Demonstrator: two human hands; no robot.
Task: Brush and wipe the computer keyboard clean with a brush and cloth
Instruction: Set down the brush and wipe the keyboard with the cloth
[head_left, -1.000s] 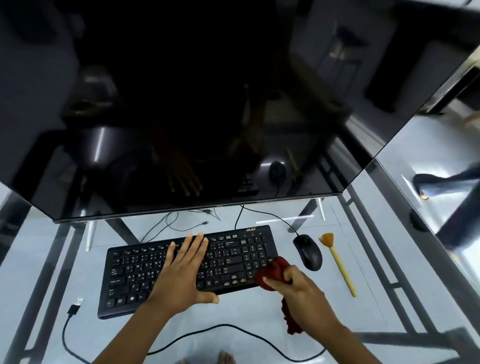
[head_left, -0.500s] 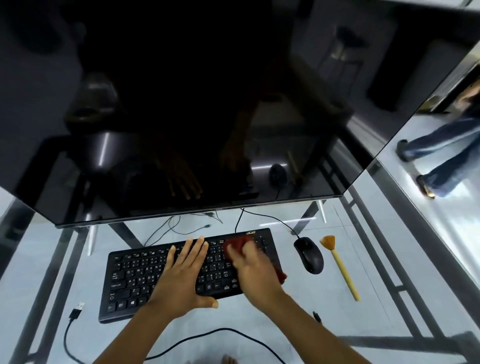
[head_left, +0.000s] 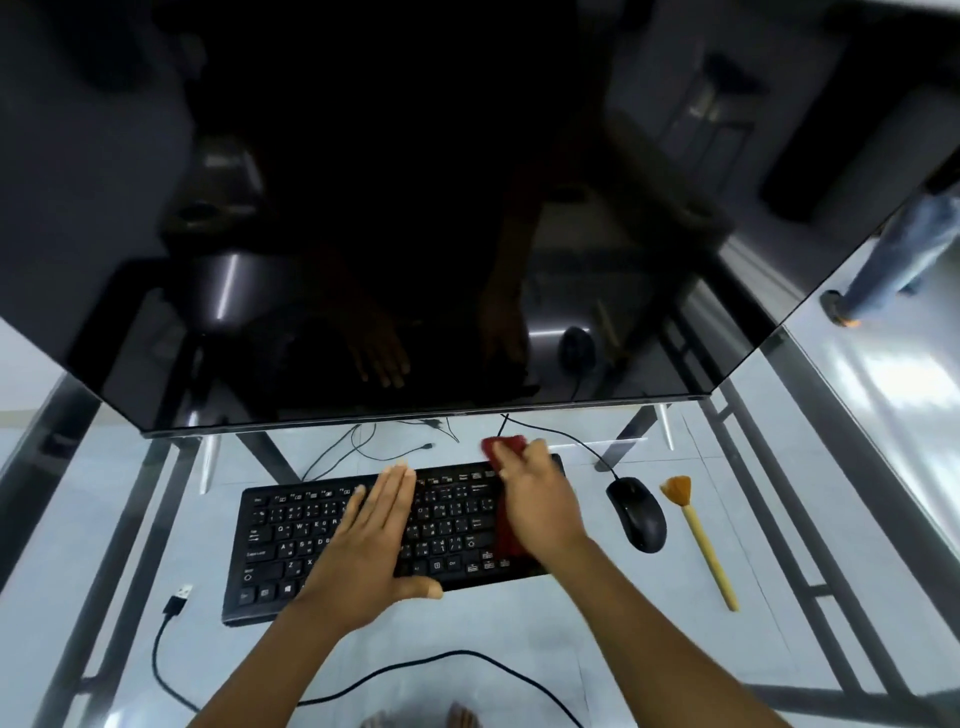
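Glass worktop (head_left: 597, 613): the cloth (head_left: 505, 446), gripped by the right hand (head_left: 540, 506), is now pushed to the keyboard (head_left: 291, 540) top edge at 1 o'clock; the left hand (head_left: 366, 551) lies open, flat on the keys. Wiping is judged underway.

The keyboard (head_left: 332, 545) bears white key legends: Q and W on its upper letter row, Z and X lower down; the rest blur.
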